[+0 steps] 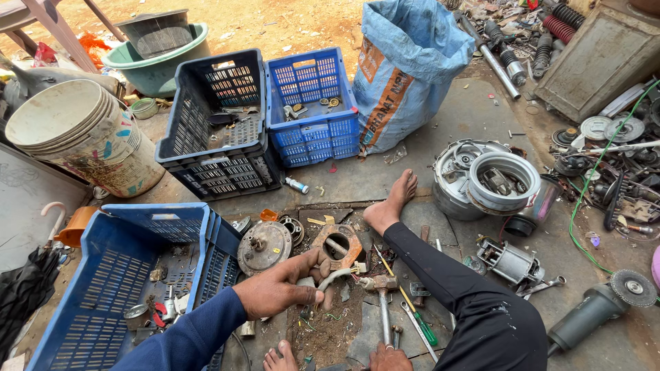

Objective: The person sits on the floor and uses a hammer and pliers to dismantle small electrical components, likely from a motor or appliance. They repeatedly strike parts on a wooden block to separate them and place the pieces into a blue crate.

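- Black folded umbrella w/ pale hooked handle lies at far left edge, on the ground.
- White plastic bucket, stained, lies tipped on its side upper left; green tub behind it w/ a dark basket inside.
- Blue crate lower left, small metal bits in it; person's blue sleeve passes over its corner.
- Dark crate and smaller blue crate stand side by side at upper centre, both w/ loose hardware.
- Left hand at centre: grip closed around a white cable and the edge of a rusty metal housing, thumb on top. Housing rests on the floor just beside a round grey disc part, near the bare foot.
- Hammer lies just right of that hand, head near the cable end; green-handled screwdriver beside it.
- Right hand at bottom edge, mostly cut off; cannot tell if its grip is spread or closed. It sits at the hammer handle's lower end.
- Blue woven sack stands upper centre-right.
- Silver drum w/ motor parts inside, right of the foot.
- Small motor on the floor by the black trouser leg.
- Angle grinder lies lower right, disc to the right.
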